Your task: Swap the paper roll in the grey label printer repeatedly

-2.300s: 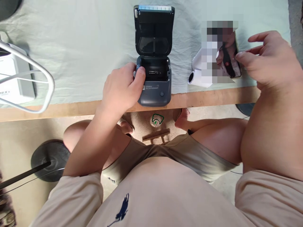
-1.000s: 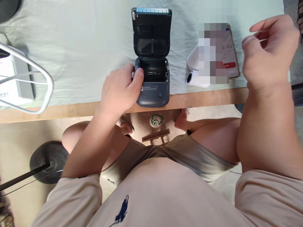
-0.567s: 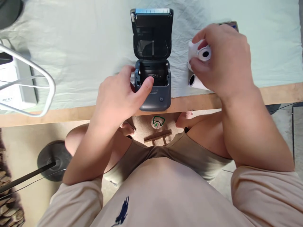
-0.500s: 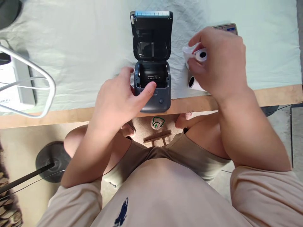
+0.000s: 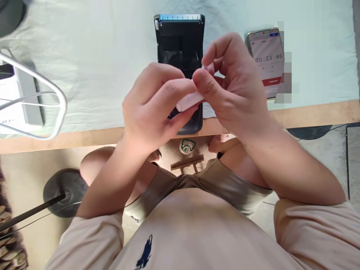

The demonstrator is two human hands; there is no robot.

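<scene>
In front of the label printer (image 5: 180,30), both my hands meet over a small white paper roll (image 5: 191,100). My left hand (image 5: 154,103) is closed around the roll, fingers on top and thumb below. The thumb and fingers of my right hand (image 5: 234,84) pinch the roll's right side; the exact grip is partly hidden. The dark printer stands at the table's front edge with its lid raised upright. Its paper bay is mostly covered by my hands.
A phone (image 5: 267,60) with a running timer lies to the right of my right hand. At the left are a white cable (image 5: 60,101) and a white-and-grey box (image 5: 19,97). The table's wooden front edge (image 5: 317,112) runs just below the hands.
My right hand has brought the paper roll left from beside the phone to the printer. My left hand has left the printer's side and closed on the roll. More of the phone shows.
</scene>
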